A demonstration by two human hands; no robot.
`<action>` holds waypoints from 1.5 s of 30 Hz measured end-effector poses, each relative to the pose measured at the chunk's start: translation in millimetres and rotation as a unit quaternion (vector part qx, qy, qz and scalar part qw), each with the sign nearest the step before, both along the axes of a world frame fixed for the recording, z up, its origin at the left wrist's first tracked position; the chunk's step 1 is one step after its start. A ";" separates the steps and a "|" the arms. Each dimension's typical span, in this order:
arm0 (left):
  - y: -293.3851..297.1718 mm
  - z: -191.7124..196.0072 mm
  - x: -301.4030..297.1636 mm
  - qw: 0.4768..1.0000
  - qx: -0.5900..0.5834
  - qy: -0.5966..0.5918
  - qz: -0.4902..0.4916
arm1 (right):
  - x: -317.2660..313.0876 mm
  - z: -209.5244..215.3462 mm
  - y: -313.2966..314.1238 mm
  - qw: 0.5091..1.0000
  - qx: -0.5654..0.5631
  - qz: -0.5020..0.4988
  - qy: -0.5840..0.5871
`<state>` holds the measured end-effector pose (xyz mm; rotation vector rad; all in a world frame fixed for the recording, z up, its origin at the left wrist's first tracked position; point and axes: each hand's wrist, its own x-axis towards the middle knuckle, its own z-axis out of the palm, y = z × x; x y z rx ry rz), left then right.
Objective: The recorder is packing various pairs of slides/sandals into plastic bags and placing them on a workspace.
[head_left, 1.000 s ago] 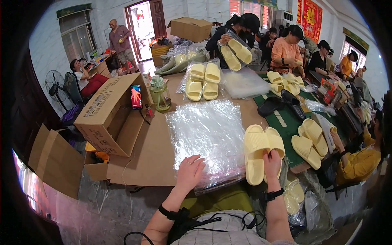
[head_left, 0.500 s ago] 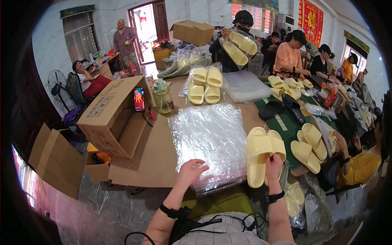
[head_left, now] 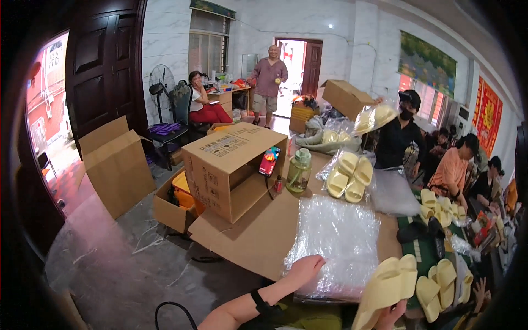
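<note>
My right hand grips a pair of pale yellow slide slippers from below, at the lower right. My left hand rests on the near part of a stack of clear plastic bags, its fingers stretched forward with nothing held in them. Behind the stack lies a bagged set of yellow slippers. To the right, loose yellow slippers and dark slippers lie on a green mat.
An open cardboard box stands on the brown table board, a phone at its opening. Beside it is a green-tinted jar. Across the table a masked person lifts bagged slippers. More people sit along the right.
My view has swung to the left, showing more of the doorway and floor. My right hand still holds the slippers; my left hand stays at the bag stack. The co-worker's bagged slippers have tilted.
</note>
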<state>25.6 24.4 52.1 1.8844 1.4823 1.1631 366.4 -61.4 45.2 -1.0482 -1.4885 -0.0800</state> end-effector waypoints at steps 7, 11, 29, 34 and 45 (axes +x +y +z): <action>4.8 4.8 5.2 0.990 -0.063 0.124 0.026 | -31.2 19.0 -21.1 0.960 -0.036 0.079 -0.267; 7.6 7.1 9.2 0.990 -0.082 0.117 0.005 | -46.5 14.7 -22.2 0.938 -0.082 0.170 -0.290; 38.9 17.5 -13.6 0.947 -0.267 0.040 -0.172 | -41.1 40.3 -52.3 0.935 -0.296 0.019 -0.194; 67.2 -27.3 -30.3 0.960 -0.072 0.141 -0.232 | -16.9 13.7 -49.9 0.908 -0.340 -0.010 -0.245; 37.3 35.0 -19.8 0.918 -0.310 -0.097 -0.226 | -74.5 62.7 -33.7 0.893 -0.218 0.202 -0.338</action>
